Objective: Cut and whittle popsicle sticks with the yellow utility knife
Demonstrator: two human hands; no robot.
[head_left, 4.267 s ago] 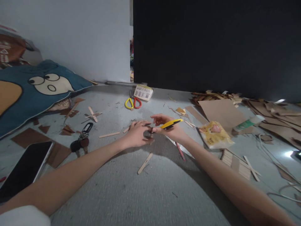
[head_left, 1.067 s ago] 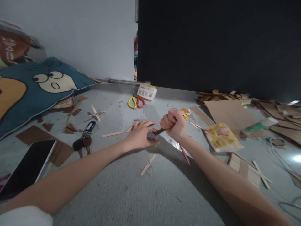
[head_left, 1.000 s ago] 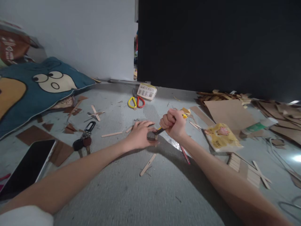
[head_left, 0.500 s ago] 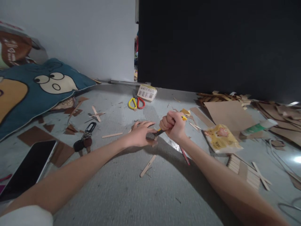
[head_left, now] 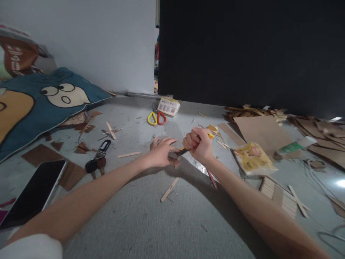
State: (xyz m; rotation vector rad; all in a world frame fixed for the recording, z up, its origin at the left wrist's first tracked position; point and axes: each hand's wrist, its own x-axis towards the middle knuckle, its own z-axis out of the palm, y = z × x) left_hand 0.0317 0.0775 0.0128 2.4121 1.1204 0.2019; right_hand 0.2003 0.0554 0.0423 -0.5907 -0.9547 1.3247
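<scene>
My right hand [head_left: 198, 144] is a fist around a yellow-handled utility knife [head_left: 210, 135]. Its dark, narrow end slants down left to the gap between thumb and fingers of my left hand [head_left: 161, 153]. That hand is low over the grey surface, fingers curved and partly apart, pinching a small wooden craft stick [head_left: 176, 162], mostly hidden by the hand. Just below lies another loose craft stick [head_left: 169, 189] with a small slot in it. Under my right wrist rests a thin red item [head_left: 212, 178], partly covered by the forearm.
Scissors [head_left: 156, 118] with yellow and red handles lie ahead beside a small packet [head_left: 168, 106]. Keys [head_left: 99, 160], a phone [head_left: 33, 192] and a blue cushion [head_left: 64, 90] are leftward. To the right are a yellow packet [head_left: 253, 158], a glue stick [head_left: 295, 145], cardboard [head_left: 261, 131] and several craft sticks [head_left: 280, 196].
My left hand has shifted very slightly, its fingers a little more spread and raised. My right hand keeps its grip on the utility knife in nearly the same place.
</scene>
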